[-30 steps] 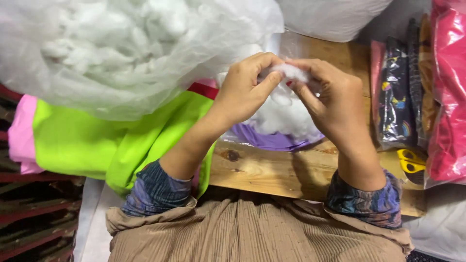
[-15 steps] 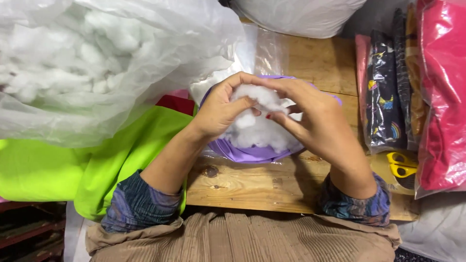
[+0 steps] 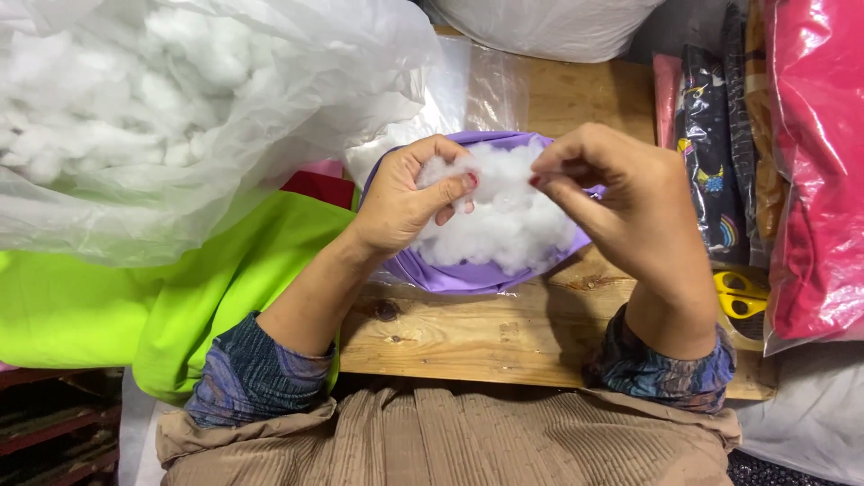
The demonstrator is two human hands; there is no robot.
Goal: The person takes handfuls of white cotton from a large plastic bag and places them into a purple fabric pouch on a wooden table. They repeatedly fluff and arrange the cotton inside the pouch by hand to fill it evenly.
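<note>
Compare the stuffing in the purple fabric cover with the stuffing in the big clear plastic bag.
The stuffing in the purple cover is a small, exposed clump, pinched by the left hand and right hand; the stuffing in the clear plastic bag is a far bigger heap, untouched. The first sits in the purple cover on the wooden table; the second shows only through plastic film, at the left. Both are white, fluffy fibre.

Left hand (image 3: 405, 202) raised, fingers (image 3: 450, 184) curled and pinching, right hand (image 3: 630, 202) opposite, fingertips pinched, forearms angled inward
</note>
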